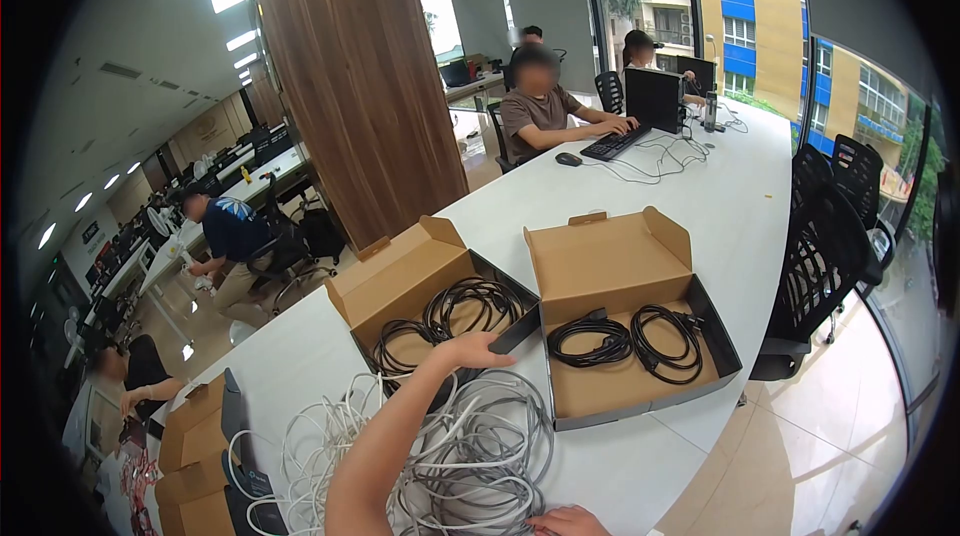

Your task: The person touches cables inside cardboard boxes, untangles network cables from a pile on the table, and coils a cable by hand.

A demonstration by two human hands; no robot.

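Note:
My left hand (478, 350) reaches over the tangled cables and grips the front wall of the left cardboard box (400, 278). Inside that open box lie coiled black cables (470, 311). My right hand (572, 521), cut off by the bottom edge, has its fingers closed at the edge of a pile of grey cables (480, 456). Looser white cables (330, 436) spread to the left of the pile, partly behind my left forearm. Beside the left box stands a second open box (610, 236), with two coils of black cable (665, 344) on its brown base.
More open boxes (195, 426) sit at the left edge of the white table (620, 476). Farther along it, a person (540, 111) types on a keyboard (615, 143) by a mouse and monitor. Black chairs (825, 256) line the right side. A wooden column (350, 66) rises behind the table.

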